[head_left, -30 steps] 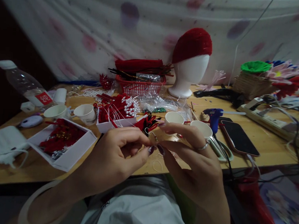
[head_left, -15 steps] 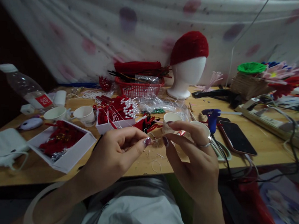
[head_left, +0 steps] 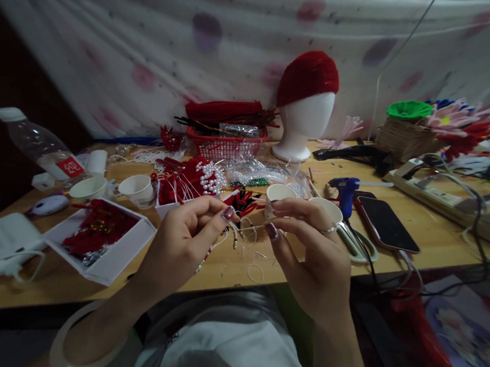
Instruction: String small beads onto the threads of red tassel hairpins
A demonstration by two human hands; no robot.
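A thin pale cord [head_left: 250, 227] stretches between my two hands above the front of the table. My left hand [head_left: 187, 241] pinches it between thumb and forefinger, the other fingers curled. At its other end my right hand [head_left: 315, 262] pinches the cord with thumb and index fingertip, and a ring shows on one finger. Small beaded strings [head_left: 235, 241] in red, green and white hang near my left fingertips, one running down below that hand. How the strings join the cord is too small to tell. Loose white thread bits [head_left: 255, 272] lie on the wood beneath.
White boxes [head_left: 134, 242] with red fuzzy pieces stand at left, near paper cups [head_left: 136, 189] and a bottle [head_left: 40, 145]. Behind are a red basket [head_left: 226, 147] and a foam head [head_left: 303, 123]. Scissors [head_left: 356, 249], a blue glue gun [head_left: 346, 197] and a phone [head_left: 388, 223] lie right.
My left hand has shifted slightly left, away from my right, so more cord shows between them. The beaded strings now show by my left hand. The view has turned a little.
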